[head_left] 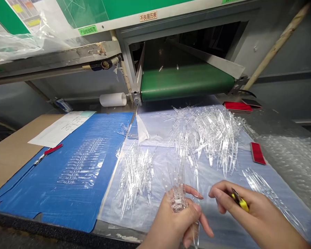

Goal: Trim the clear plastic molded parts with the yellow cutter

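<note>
My left hand [180, 218] is closed around a bunch of clear plastic spike-shaped parts [178, 188] that stick up from its fingers. My right hand [245, 211] is curled around a small tool with yellow handles [239, 201], a little to the right of the left hand. Both hands hover over a white sheet [223, 228] near the bench's front edge. A small heap of the same clear parts [136, 174] lies just left of my left hand. A bigger heap [209, 135] sits farther back below the green conveyor belt [186, 81].
A blue mat [54, 193] on the left carries a row of clear parts [84, 162], a red-handled tool [48, 153] and a paper form [63, 127]. Bubble wrap [295, 162] lies at right, with red pads [257, 153] beside it. A white roll [113, 99] rests behind.
</note>
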Tool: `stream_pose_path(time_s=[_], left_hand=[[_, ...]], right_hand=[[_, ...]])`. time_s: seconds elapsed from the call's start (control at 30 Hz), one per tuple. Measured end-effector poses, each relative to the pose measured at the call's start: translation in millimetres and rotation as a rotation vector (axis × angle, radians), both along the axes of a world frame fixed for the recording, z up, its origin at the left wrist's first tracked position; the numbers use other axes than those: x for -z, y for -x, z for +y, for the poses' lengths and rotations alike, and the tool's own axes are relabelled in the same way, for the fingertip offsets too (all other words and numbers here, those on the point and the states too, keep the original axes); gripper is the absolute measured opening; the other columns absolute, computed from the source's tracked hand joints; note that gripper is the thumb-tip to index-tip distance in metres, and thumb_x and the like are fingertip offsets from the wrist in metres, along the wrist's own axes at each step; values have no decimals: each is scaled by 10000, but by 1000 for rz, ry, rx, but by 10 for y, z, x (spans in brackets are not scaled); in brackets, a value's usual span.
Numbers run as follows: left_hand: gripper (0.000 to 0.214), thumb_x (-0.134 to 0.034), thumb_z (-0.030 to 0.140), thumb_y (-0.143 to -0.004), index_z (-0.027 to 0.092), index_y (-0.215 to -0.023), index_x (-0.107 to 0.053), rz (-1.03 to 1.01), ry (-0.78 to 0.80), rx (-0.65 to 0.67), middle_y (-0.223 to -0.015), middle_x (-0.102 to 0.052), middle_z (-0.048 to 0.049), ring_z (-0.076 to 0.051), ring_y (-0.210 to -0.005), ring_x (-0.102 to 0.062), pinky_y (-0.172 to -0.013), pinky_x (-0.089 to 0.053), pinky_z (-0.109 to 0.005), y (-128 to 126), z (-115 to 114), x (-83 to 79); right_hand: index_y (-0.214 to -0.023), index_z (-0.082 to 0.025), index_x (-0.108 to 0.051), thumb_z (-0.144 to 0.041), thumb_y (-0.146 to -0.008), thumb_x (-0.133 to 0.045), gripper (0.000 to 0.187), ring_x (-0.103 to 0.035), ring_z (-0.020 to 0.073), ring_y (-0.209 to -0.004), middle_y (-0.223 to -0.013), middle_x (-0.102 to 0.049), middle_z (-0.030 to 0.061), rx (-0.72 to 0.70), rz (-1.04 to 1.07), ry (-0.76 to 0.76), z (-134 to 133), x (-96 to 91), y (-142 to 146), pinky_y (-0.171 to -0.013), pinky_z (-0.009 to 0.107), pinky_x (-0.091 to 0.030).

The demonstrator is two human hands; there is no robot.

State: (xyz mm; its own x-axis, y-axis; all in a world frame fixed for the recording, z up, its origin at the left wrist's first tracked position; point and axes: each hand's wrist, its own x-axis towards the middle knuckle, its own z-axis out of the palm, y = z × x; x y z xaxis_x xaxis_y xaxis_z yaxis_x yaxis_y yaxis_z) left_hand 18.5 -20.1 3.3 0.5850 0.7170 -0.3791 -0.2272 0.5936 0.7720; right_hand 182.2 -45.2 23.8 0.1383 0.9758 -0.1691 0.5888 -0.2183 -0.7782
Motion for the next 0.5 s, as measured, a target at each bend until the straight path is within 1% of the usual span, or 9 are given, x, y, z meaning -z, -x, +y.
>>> stream_pose_path(time_s=[0.1, 0.2, 0.27, 0.37, 0.43, 0.5], left_hand=[[261, -572, 350, -773, 169, -927, -463, 6, -11, 39, -537, -639, 30, -17, -253, -284, -295, -183, -161, 18, -9, 1], [273, -595, 395, -748, 194, -875, -461, 28, -24, 91, -523, -618, 54, -19, -245, -244, -287, -178, -170, 18, -16, 10], [306, -605, 456, -737, 199, -831, -467, 61, -55, 85, -505, -598, 61, -24, -257, -236, -294, -175, -178, 16, -15, 25], [393, -590, 565, -727, 184, -766, -502, 98, -134, 31, -454, -536, 62, -36, -308, -259, -343, -182, -188, 31, -1, 44], [422, -581, 590, -730, 173, -764, -527, 135, -168, -12, -446, -525, 58, -45, -340, -280, -389, -207, -197, 57, 12, 39], [425, -584, 585, -736, 164, -779, -543, 181, -185, -65, -469, -549, 41, -56, -375, -317, -441, -252, -209, 86, 21, 22]], right_hand=[[-606, -227, -542, -468, -806, -473, 321, -457, 115, -487, -511, -479, -37, 4, 167, 12, 131, -17, 88, -467, 229, -344], [-661, -214, -562, -440, -798, -501, 272, -445, 110, -498, -526, -449, -41, -45, 282, 30, 214, 31, 122, -490, 222, -365], [-652, -210, -537, -436, -805, -497, 275, -463, 114, -517, -539, -461, -38, -82, 316, 42, 234, 55, 149, -516, 227, -381], [-695, -226, -524, -458, -822, -481, 268, -500, 126, -534, -563, -515, -36, -88, 296, 23, 198, 54, 190, -520, 229, -389], [-769, -248, -544, -488, -837, -444, 268, -524, 134, -544, -612, -568, -33, -65, 224, -43, 138, 36, 209, -504, 229, -389], [-758, -264, -550, -497, -862, -388, 303, -525, 137, -526, -617, -575, -31, -81, 144, -121, 67, 22, 219, -484, 230, -387]])
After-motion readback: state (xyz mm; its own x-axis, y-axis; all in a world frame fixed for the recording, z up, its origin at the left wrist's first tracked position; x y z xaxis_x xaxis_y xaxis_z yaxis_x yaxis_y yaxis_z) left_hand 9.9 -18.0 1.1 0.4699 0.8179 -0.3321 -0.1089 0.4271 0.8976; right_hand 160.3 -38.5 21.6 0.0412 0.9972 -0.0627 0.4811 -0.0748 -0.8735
